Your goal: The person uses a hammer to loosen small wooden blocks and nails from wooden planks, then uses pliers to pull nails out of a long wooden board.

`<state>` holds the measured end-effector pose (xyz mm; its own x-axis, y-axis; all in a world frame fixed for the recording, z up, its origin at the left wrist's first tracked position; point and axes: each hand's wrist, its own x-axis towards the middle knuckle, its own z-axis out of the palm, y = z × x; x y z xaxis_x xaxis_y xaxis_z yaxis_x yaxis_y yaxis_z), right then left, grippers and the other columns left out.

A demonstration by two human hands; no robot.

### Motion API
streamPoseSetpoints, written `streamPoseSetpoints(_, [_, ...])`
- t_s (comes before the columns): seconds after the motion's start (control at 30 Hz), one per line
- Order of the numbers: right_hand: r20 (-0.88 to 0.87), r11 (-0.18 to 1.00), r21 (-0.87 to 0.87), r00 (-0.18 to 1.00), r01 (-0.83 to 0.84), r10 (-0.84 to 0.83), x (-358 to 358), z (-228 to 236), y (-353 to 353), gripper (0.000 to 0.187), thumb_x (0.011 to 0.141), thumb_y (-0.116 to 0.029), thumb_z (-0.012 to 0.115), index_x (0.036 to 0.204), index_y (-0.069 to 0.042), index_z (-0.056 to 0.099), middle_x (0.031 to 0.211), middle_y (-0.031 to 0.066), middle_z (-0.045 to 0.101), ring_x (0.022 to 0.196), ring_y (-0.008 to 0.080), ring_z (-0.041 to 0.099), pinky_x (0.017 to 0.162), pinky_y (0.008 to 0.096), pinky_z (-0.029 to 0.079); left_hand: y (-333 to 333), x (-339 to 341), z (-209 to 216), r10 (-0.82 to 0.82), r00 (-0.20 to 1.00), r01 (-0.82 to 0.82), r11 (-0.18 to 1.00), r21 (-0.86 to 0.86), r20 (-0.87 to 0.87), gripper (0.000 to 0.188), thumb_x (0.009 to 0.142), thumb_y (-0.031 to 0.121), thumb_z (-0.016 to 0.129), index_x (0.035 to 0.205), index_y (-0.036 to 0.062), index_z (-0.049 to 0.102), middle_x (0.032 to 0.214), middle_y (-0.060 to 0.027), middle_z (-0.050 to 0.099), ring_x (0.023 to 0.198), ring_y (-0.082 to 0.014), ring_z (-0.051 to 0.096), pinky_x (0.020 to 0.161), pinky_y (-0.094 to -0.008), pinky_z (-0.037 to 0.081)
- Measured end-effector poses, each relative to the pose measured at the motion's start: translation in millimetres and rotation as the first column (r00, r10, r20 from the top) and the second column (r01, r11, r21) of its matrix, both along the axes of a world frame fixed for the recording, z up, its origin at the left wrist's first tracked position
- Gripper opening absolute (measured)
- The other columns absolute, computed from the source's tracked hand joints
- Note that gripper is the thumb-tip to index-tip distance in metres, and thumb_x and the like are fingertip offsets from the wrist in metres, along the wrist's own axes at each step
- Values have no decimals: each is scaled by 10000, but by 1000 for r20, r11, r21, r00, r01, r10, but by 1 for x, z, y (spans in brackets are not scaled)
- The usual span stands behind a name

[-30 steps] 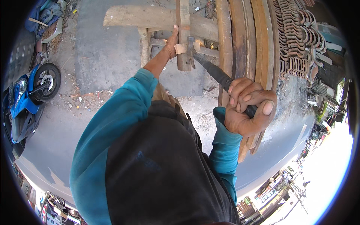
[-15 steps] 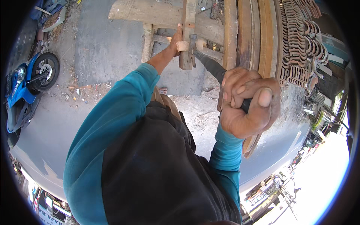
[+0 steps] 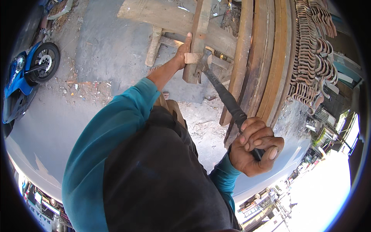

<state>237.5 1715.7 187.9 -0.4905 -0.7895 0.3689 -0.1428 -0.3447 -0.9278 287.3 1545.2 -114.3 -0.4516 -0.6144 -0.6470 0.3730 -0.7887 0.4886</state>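
Note:
My left hand [image 3: 181, 54] grips a squared wooden beam [image 3: 201, 27] near its near end, thumb laid along its left side and the other fingers hidden. A small pale wood block [image 3: 192, 58] sits across the beam beside that hand. My right hand [image 3: 257, 147] is closed round the black handle of a hammer [image 3: 224, 92], lower right. The hammer's head lies at the beam's right side, close to the block; whether it touches is hard to tell. Split, notched wood shows at the beam's near end. Under the beam stands a rough wooden bench [image 3: 154, 15].
Long timbers [image 3: 264, 58] lie side by side to the right of the beam. Beyond them stand rows of stacked curved roof tiles [image 3: 309, 58]. A blue motorcycle [image 3: 23, 83] is parked at the left. Rubble and chips litter the ground [image 3: 85, 92].
My right hand has moved down with the hammer, and more of its handle shows. The hammer's head has shifted toward the beam's right side. My left hand keeps its grip. The view has shifted slightly.

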Motion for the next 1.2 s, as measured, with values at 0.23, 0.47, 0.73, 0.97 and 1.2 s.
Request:
streamPoseSetpoints(0.23, [-59,980,-159,992,-117,109,3,-11,-28,375,1066,-334,400,836,-50,487,556,42,431,484,166,460,544,356,438,0,13,1,-49,994,58,993,102,-96,783,916,795,391,1261,128,614,1042,-82,671,909,-222,657,832,-428,559])
streamPoseSetpoints(0.47, [-66,996,-79,997,-52,47,4,-9,-12,359,1032,-272,443,778,-20,478,549,60,410,479,174,429,533,358,419,7,13,7,-21,999,23,998,54,-43,785,936,776,367,1341,135,570,1120,-114,662,962,-254,654,910,-461,550])
streamPoseSetpoints(0.73, [5,984,-166,998,-65,67,24,-16,-18,311,993,-240,502,793,-2,507,568,69,454,474,181,455,550,362,443,-19,2,-31,18,997,-20,1000,-18,-68,742,971,720,375,1328,95,556,1101,-106,644,977,-275,632,844,-485,555])
streamPoseSetpoints(0.97, [-93,967,-158,972,201,-217,40,-6,-67,336,980,-221,533,688,-103,415,539,-17,368,465,146,419,481,286,376,13,-9,-22,113,977,-114,993,8,-182,683,997,689,348,1289,116,578,1081,-106,662,970,-262,642,782,-491,571])
streamPoseSetpoints(1.2, [-84,987,-129,993,-99,88,17,-8,-18,322,1007,-260,448,753,-64,478,526,45,382,472,164,395,578,349,420,8,-10,-39,95,995,-81,968,-238,45,810,1011,681,303,1322,-15,578,1209,-166,665,1046,-250,655,925,-393,530])
